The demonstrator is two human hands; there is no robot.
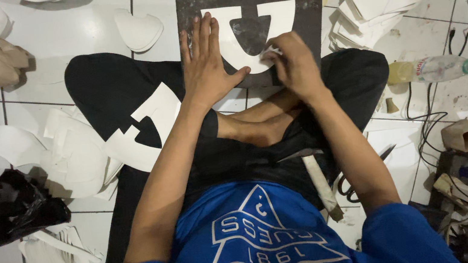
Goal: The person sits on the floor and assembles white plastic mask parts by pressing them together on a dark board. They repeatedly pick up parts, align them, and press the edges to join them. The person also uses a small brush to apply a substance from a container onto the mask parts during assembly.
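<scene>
tiled floor [79, 25]; hands [207, 62] on white cutout [276, 18]

A plastic bottle [435, 68] lies near stacked white cutouts [375, 8] on tiles.

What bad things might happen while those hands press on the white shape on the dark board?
The left hand lies flat on the white piece close to the right hand, which pinches something small at its edge; if that is sharp, a slip might nick a finger. The dark board rests partly on the legs, so it might tilt. The hammer by the leg could get knocked.
</scene>
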